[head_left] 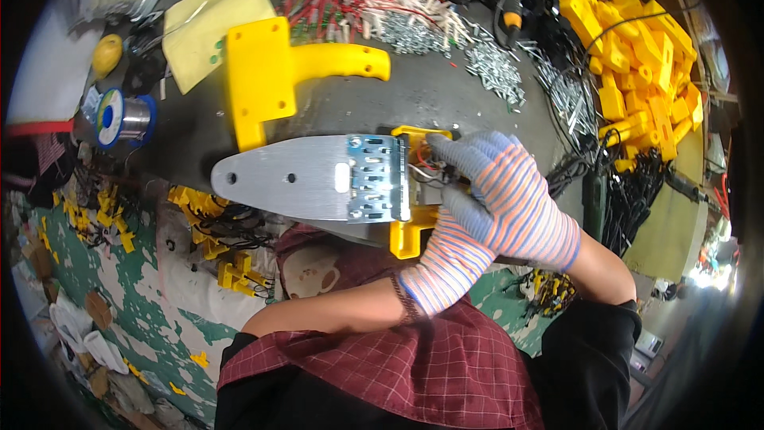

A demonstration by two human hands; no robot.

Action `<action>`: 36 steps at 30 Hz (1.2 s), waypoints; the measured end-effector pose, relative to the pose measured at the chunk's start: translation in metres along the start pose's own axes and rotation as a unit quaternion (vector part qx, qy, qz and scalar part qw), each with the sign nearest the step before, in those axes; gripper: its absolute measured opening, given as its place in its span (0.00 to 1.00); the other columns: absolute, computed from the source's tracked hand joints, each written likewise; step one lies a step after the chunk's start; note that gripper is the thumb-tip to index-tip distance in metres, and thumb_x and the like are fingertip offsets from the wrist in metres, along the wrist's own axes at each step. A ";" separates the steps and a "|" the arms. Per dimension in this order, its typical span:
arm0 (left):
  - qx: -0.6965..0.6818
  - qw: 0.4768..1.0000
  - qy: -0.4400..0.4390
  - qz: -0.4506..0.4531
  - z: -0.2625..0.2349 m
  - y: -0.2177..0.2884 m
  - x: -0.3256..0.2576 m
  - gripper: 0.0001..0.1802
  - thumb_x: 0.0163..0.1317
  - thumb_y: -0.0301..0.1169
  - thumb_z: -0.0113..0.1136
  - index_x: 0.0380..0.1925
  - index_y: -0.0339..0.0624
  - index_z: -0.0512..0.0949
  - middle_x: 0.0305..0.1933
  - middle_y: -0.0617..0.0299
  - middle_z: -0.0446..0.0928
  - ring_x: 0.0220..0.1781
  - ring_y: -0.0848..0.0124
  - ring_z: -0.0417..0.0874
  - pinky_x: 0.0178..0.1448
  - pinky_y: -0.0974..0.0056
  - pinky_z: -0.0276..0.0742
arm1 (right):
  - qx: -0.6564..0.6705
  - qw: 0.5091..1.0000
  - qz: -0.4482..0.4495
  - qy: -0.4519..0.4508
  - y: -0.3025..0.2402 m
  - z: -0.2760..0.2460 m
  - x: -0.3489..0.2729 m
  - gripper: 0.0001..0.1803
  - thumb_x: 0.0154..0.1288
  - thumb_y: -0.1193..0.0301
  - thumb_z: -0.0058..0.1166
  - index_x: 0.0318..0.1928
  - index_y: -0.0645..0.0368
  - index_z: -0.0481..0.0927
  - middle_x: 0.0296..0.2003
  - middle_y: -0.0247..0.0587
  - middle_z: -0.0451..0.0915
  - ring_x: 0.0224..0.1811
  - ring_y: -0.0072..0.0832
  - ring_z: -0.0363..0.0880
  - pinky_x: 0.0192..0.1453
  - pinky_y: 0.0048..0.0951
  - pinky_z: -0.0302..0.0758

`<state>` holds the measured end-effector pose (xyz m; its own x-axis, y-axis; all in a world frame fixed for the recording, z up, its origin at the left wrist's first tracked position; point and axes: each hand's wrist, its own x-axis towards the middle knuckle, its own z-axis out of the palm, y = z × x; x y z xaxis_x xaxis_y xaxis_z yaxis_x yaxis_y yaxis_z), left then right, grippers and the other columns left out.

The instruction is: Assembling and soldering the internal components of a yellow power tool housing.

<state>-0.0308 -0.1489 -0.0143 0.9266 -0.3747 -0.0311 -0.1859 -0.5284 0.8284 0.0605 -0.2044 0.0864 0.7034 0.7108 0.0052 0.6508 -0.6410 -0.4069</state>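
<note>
A yellow plastic tool housing half [407, 240] lies in front of me, with a flat silver metal plate [278, 177] with a rounded end pointing left. A slotted shiny metal bracket [376, 178] sits at the plate's right end. Thin red and white wires [426, 166] show inside the housing. Both hands wear striped knit gloves. My left hand [450, 261] is closed at the right side of the housing, its fingers largely covered by the other hand. Crossing above it, my right hand [513, 195] has its fingers bent and pressed together at the wires.
Another yellow housing half with a handle [263, 72] lies beyond the plate. Screws [493, 68] and red and white wired parts [342, 4] are heaped at the back. Yellow housings [637, 72] pile up at right. A solder spool [126, 118] stands left; a screwdriver [509, 0] lies behind.
</note>
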 end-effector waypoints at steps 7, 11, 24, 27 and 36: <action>-0.043 0.998 0.055 -0.006 -0.021 0.001 0.004 0.18 0.70 0.35 0.48 0.56 0.44 0.76 0.59 0.47 0.72 0.64 0.54 0.71 0.69 0.41 0.66 | -0.101 0.991 -0.017 -0.090 -0.003 -0.029 0.039 0.22 0.56 0.69 0.58 0.53 0.57 0.81 0.25 0.51 0.79 0.28 0.50 0.79 0.35 0.44 0.76; 0.251 0.952 0.103 0.142 -0.036 0.007 -0.001 0.19 0.63 0.37 0.51 0.51 0.42 0.78 0.54 0.50 0.74 0.57 0.53 0.74 0.63 0.30 0.67 | -0.147 0.975 -0.151 0.075 -0.017 -0.012 0.111 0.11 0.61 0.66 0.54 0.42 0.57 0.82 0.32 0.45 0.82 0.42 0.43 0.83 0.48 0.45 0.78; 0.307 0.933 0.116 0.150 -0.036 0.009 0.003 0.23 0.59 0.35 0.55 0.53 0.37 0.79 0.53 0.52 0.74 0.55 0.58 0.76 0.65 0.28 0.65 | 0.094 0.981 -0.046 0.164 -0.040 -0.054 0.095 0.22 0.64 0.66 0.54 0.55 0.64 0.72 0.42 0.58 0.80 0.47 0.49 0.81 0.54 0.39 0.76; 0.331 0.926 0.119 0.138 -0.039 0.004 0.003 0.25 0.58 0.38 0.58 0.54 0.37 0.78 0.51 0.52 0.74 0.54 0.56 0.75 0.65 0.28 0.65 | 0.422 0.899 0.013 0.120 -0.008 -0.054 0.053 0.29 0.59 0.64 0.60 0.60 0.60 0.71 0.55 0.50 0.80 0.55 0.48 0.79 0.62 0.43 0.73; 0.378 0.909 0.087 0.153 -0.034 0.007 0.000 0.26 0.58 0.34 0.56 0.58 0.43 0.76 0.54 0.53 0.72 0.57 0.57 0.72 0.68 0.30 0.61 | 0.522 0.732 0.185 0.398 0.052 0.035 -0.078 0.13 0.73 0.61 0.57 0.43 0.57 0.74 0.33 0.38 0.77 0.38 0.33 0.81 0.47 0.39 0.81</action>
<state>-0.0208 -0.1265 0.0107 0.8188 -0.5017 0.2790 -0.5547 -0.8166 0.1594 0.0294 -0.2827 0.0333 0.9901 -0.1150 0.0800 0.0936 0.1186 -0.9885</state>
